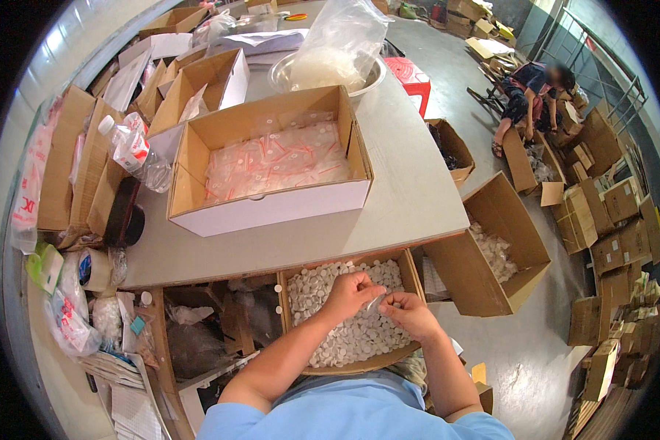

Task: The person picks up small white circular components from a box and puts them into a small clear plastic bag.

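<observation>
My left hand and my right hand meet above a wooden drawer full of small white round discs. Between my fingertips is a small clear plastic bag. My left hand is closed on one side of the bag. At its other side, my right thumb and fingers are pinched together; whether they also hold a disc is hidden. On the grey table, just beyond the drawer, stands a white-sided cardboard box of small clear bags with red strips and white discs.
A water bottle leans left of the box. Behind stands a metal bowl with a large plastic bag. An open carton of pale pieces sits at the table's right corner. Farther right, a person sits among cartons.
</observation>
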Demonstrator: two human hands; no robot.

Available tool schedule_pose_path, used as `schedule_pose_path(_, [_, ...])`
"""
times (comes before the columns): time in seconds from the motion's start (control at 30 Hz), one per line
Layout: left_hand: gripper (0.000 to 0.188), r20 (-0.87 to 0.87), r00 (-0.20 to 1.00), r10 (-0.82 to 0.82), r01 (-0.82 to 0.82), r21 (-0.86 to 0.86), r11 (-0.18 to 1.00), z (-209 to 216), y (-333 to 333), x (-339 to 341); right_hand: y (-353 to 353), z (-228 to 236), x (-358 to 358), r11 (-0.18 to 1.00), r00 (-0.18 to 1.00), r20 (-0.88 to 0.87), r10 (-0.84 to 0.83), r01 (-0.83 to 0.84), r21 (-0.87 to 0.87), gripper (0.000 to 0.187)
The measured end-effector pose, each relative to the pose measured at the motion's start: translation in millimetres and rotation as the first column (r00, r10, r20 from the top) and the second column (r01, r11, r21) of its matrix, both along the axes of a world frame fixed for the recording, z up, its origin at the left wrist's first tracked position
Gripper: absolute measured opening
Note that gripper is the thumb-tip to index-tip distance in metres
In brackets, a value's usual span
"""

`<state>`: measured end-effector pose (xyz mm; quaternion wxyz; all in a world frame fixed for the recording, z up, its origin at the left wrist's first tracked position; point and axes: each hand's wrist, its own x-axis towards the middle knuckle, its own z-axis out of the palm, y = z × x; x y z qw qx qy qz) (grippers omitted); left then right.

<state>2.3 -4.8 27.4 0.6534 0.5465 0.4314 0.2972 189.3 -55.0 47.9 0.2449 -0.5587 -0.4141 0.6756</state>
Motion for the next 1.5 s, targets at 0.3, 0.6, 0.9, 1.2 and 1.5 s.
schedule_pose_path(0.3, [0.011,0.224,0.972,0.074,-0.03,-0.193,0.981,-7,7,-6,5,-6,11,0.897,0.658,-0.609,-0.443,0.314,-0.312,0.038])
schedule_pose_path(0.6, [0.016,0.077,0.985,-0.155,0.156,-0.017,0.988,-5,2,2,8,7,9,0.901,0.538,-0.735,-0.412,0.36,-0.241,0.052])
schedule_pose_path(0.9, [0.02,-0.082,0.965,-0.249,0.251,0.019,0.968,-10,-1,8,5,8,-13,0.887,0.634,-0.693,-0.341,0.462,-0.014,0.045])
schedule_pose_path(1.2, [0.025,-0.017,0.959,-0.282,0.282,0.094,0.955,-31,-10,13,-3,5,-49,0.695,0.957,-0.178,-0.229,0.289,0.659,0.024])
schedule_pose_path(1.5, [0.032,0.013,0.959,-0.284,0.279,0.142,0.95,-20,-8,12,-9,9,-48,0.789,0.839,-0.532,-0.115,0.403,0.464,0.072])
